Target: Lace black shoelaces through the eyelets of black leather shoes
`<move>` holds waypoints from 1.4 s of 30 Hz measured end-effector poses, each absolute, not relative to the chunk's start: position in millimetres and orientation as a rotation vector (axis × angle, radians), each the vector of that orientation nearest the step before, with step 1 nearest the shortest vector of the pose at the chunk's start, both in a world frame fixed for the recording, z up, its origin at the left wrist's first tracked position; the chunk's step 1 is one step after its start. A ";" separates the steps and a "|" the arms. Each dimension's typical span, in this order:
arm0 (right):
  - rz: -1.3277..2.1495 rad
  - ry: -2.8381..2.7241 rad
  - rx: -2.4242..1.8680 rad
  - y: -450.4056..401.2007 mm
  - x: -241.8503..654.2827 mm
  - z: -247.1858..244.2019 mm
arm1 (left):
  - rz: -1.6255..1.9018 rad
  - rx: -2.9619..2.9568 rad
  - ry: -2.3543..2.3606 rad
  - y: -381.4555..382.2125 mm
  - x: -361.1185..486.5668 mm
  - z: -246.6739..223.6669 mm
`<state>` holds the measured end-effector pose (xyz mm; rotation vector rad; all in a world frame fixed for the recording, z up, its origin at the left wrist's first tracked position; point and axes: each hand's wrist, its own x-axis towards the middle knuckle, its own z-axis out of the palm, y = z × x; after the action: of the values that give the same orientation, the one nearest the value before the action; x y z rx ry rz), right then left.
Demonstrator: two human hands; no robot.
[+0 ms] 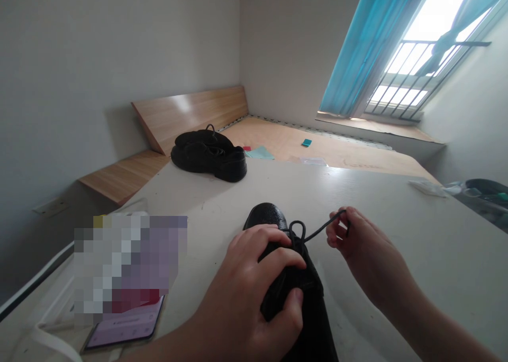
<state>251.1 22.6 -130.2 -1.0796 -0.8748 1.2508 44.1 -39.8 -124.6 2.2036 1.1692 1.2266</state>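
A black shoe rests on the white table, toe pointing away, its near part running out of the bottom of the view. My left hand lies over its left side and top, fingers curved around the upper near the laces. A thin black lace stretches from a small loop on the shoe to my right hand, which pinches its end between thumb and fingers, to the right of the shoe. Farther back on the left, another black shoe or pair sits at the table's far edge.
At the left lie a phone, a pixelated item and a white cable. Clear plastic is at the right edge of the white table. Behind are a bed surface with small cards, a wooden headboard and blue curtains.
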 end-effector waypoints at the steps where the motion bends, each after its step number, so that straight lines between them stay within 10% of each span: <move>1: 1.286 -0.878 -1.081 22.2 249.7 -131.7 | 1.240 2.230 1.161 -39.5 44.2 -124.6; 29: 1.492 -1.107 -1.032 9.8 242.2 -129.7 | 1.080 2.132 1.375 -35.4 42.1 -113.0; 42: 0.690 -2.161 -0.791 -15.3 245.3 -121.0 | 1.055 2.142 1.007 -38.0 37.2 -113.0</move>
<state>245.3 -15.3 -121.0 -0.7914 -2.1614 0.6900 37.2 -38.0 -113.0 2.1417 1.0068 1.0554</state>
